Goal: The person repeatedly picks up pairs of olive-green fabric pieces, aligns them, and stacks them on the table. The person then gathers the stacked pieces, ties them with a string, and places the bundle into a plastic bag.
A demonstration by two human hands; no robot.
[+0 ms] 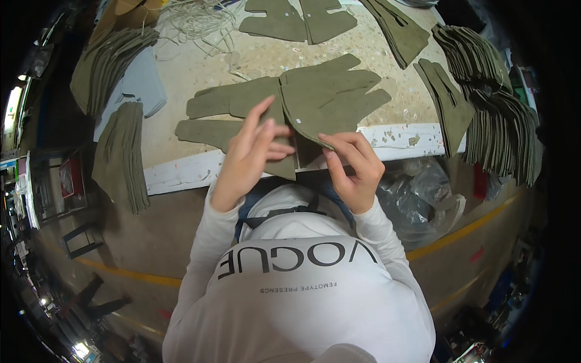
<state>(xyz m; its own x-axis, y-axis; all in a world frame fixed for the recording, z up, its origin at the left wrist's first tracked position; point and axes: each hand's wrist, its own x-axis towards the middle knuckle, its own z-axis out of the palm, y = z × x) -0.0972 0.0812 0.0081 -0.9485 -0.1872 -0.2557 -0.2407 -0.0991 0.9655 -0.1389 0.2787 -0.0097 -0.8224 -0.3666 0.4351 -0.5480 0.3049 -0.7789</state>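
Two olive-green glove-shaped fabric pieces lie side by side at the table's near edge. The right glove-shaped piece (330, 100) has its fingers toward the far right, with its lower edge lifted and curled toward me. Thumb and fingers of my right hand (358, 169) pinch the corner of that edge. The left glove-shaped piece (212, 104) lies flat, fingers pointing left, and partly sticks out over the table edge. My left hand (251, 154) hovers over it with fingers apart and slightly blurred, holding nothing that I can see.
Piles of similar olive pieces stand at the left (124, 154) and right (502, 130) table edges. More cut pieces (302, 21) lie at the far side, beside a tangle of pale cord (196, 27). Clear plastic bags (417, 193) sit below the table at right.
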